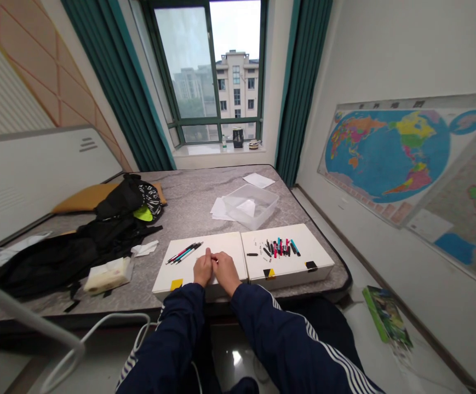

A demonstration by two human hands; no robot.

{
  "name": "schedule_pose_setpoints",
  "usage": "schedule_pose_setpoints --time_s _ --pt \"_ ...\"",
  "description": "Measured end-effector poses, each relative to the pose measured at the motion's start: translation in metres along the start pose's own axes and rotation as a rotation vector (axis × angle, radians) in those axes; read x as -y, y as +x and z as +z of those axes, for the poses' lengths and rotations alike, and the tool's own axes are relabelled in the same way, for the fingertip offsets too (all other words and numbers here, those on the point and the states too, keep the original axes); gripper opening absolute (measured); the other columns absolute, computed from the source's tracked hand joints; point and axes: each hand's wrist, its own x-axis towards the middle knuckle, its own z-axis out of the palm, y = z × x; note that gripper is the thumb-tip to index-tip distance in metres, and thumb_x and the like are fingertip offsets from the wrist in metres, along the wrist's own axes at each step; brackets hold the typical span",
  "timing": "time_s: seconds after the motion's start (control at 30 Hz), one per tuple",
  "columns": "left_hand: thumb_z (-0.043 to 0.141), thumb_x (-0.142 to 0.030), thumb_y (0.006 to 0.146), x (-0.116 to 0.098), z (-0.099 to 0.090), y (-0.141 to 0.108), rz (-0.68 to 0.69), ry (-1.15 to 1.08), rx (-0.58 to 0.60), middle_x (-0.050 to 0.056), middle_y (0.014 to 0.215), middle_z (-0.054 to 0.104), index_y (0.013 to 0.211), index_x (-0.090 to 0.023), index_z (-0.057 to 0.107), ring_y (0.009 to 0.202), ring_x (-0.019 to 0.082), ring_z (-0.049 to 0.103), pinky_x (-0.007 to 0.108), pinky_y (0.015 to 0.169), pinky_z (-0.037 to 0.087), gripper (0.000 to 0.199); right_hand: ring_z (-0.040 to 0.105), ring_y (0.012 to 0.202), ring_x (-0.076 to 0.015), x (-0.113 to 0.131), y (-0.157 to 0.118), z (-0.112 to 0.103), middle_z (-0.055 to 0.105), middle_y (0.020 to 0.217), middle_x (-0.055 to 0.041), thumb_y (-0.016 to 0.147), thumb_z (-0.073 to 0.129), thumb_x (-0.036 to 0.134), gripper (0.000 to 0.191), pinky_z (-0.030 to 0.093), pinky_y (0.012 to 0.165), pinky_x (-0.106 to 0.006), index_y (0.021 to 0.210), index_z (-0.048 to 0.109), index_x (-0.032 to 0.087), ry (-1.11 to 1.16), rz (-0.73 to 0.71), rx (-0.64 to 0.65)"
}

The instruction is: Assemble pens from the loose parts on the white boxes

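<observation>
Black bag (69,251) left of the left white box (221,251), tissue pack (108,275) nearer that box. Assembled pens (183,253) in a slanted group on the box's left half. Left hand (202,268) and right hand (226,269) meet over the box's near edge, fingers curled, both grips narrow; can't tell if anything is pinched between. Clear plastic bin (258,210) beyond the box, on papers. Right white box (317,249) directly right of it, holding 1 loose cluster of pen parts (281,248).
</observation>
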Motion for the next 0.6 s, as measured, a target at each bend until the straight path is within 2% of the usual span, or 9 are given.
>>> schedule_pose_setpoints --time_s 0.1,0.2,0.3,0.43,0.53,0.6 --pt "0.028 -0.050 0.094 -0.004 -0.001 -0.002 0.006 0.042 0.012 0.007 0.057 0.060 0.053 -0.022 0.055 0.060 0.020 0.054 0.029 0.059 0.029 0.057 0.058 0.079 -0.0199 -0.008 -0.002 -0.009 0.065 0.082 -0.0070 0.085 0.052 0.012 0.019 0.044 0.078 -0.031 0.085 0.070 0.017 0.001 -0.007 -0.017" --pt "0.023 -0.053 0.094 -0.006 -0.001 -0.003 -0.011 0.046 -0.020 0.005 0.051 0.053 0.048 -0.022 0.048 0.055 0.019 0.050 0.029 0.058 0.028 0.061 0.058 0.077 -0.0189 -0.021 -0.008 -0.031 0.064 0.082 -0.0069 0.085 0.052 0.014 0.016 0.044 0.076 -0.030 0.086 0.068 0.016 0.026 0.000 -0.091" --pt "0.020 -0.056 0.094 -0.005 -0.001 -0.001 -0.037 -0.033 -0.083 0.001 0.047 0.047 0.048 -0.022 0.042 0.052 0.017 0.046 0.028 0.056 0.029 0.061 0.058 0.075 -0.0181 -0.042 -0.016 -0.068 0.065 0.082 -0.0065 0.085 0.053 0.017 0.015 0.045 0.073 -0.029 0.086 0.067 0.016 0.008 0.019 -0.188" --pt "0.021 -0.056 0.094 -0.001 -0.001 0.002 -0.049 -0.126 -0.116 0.000 0.046 0.045 0.048 -0.022 0.041 0.051 0.016 0.046 0.028 0.057 0.031 0.061 0.059 0.071 -0.0186 -0.082 -0.020 -0.129 0.067 0.079 -0.0070 0.083 0.053 0.019 0.016 0.045 0.071 -0.030 0.080 0.068 0.015 -0.145 0.051 -0.283" --pt "0.023 -0.055 0.094 0.000 -0.002 0.002 -0.035 -0.155 -0.133 -0.001 0.047 0.045 0.048 -0.022 0.041 0.052 0.015 0.046 0.028 0.058 0.033 0.060 0.059 0.072 -0.0195 -0.109 -0.016 -0.164 0.068 0.079 -0.0080 0.083 0.052 0.019 0.018 0.044 0.073 -0.031 0.080 0.069 0.015 -0.299 0.085 -0.285" --pt "0.024 -0.055 0.094 -0.001 -0.003 0.002 -0.029 -0.173 -0.144 -0.001 0.047 0.046 0.048 -0.022 0.042 0.053 0.015 0.047 0.028 0.059 0.034 0.060 0.059 0.077 -0.0202 -0.122 -0.013 -0.177 0.069 0.082 -0.0083 0.083 0.053 0.019 0.018 0.043 0.077 -0.031 0.080 0.070 0.015 -0.382 0.092 -0.259"
